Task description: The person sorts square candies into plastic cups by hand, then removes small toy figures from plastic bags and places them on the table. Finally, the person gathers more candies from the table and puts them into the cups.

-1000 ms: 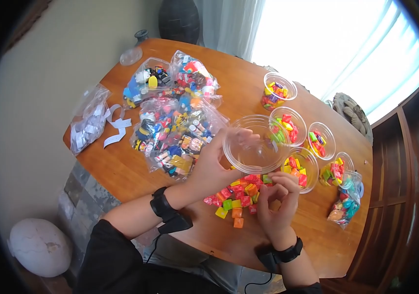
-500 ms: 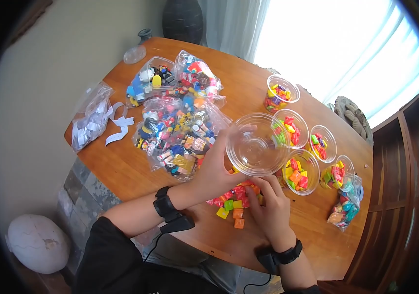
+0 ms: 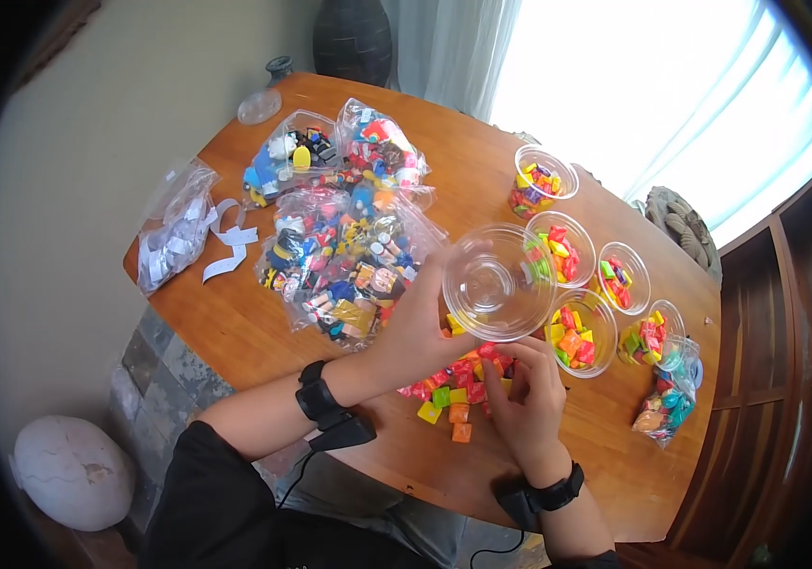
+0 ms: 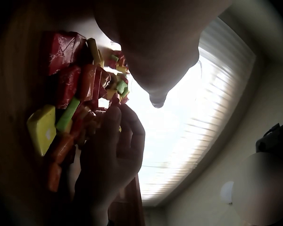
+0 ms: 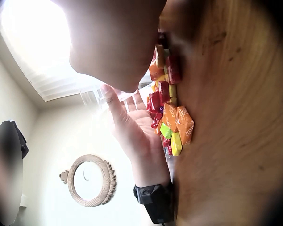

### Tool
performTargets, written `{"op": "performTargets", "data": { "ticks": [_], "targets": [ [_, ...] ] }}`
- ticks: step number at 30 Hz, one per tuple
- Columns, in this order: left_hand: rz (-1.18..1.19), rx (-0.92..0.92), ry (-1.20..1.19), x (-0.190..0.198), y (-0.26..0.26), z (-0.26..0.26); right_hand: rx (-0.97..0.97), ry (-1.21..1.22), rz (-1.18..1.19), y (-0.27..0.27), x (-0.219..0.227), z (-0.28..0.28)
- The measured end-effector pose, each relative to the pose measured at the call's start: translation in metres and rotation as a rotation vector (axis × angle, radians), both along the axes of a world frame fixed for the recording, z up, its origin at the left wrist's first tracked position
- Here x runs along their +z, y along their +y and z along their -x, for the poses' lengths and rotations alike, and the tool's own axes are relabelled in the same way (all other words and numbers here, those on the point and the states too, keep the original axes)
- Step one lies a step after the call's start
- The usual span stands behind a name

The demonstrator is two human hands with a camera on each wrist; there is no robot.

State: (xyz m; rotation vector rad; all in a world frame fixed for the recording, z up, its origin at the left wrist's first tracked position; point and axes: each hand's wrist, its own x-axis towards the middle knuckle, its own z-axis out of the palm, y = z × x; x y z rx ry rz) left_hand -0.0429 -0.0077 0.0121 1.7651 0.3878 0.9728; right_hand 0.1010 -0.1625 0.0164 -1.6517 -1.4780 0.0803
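My left hand (image 3: 420,318) grips a clear plastic cup (image 3: 499,284) by its side, tilted so its round mouth faces up toward me, with nothing inside. In the right wrist view the left hand (image 5: 139,127) has its thumb up along the cup. Below it, a pile of wrapped square candies (image 3: 461,391) in red, orange, yellow and green lies on the table. My right hand (image 3: 531,408) reaches into the pile's right side, thumb and fingertips close together. In the left wrist view the right hand (image 4: 115,155) has its fingertips at the candies; I cannot tell if it holds one.
Several clear cups with candies, the nearest a cup (image 3: 581,332), stand on the right of the wooden table (image 3: 482,133). A bag of colourful toys (image 3: 669,394) lies beyond them. On the left are bags of small figures (image 3: 340,266) and white ribbon (image 3: 228,248).
My right hand has moved from beside the pile in to the candies, its fingers reaching forward. The left hand keeps the cup, which has shifted slightly and tilted more toward me.
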Motion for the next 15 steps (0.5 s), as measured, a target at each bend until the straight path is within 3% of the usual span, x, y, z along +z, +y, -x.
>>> {"op": "performTargets", "data": {
  "ticks": [3, 5, 8, 12, 15],
  "targets": [
    [-0.050, -0.002, 0.108, 0.006, -0.004, 0.001, 0.064, -0.014, -0.028, -0.004, 0.001, -0.001],
    [-0.052, -0.037, 0.165, 0.003, -0.003, 0.001, 0.208, -0.010, -0.169, -0.005, -0.001, -0.001],
    [-0.073, 0.006, 0.089, -0.006, -0.003, -0.004, 0.217, -0.059, -0.309, -0.004, -0.011, -0.003],
    [-0.066, -0.047, 0.140, -0.005, -0.002, -0.002, 0.163, -0.020, -0.283, -0.003, -0.007, -0.002],
    [-0.026, 0.001, 0.047, -0.011, -0.002, -0.005, 0.101, 0.028, -0.165, -0.004, -0.001, -0.002]
  ]
}}
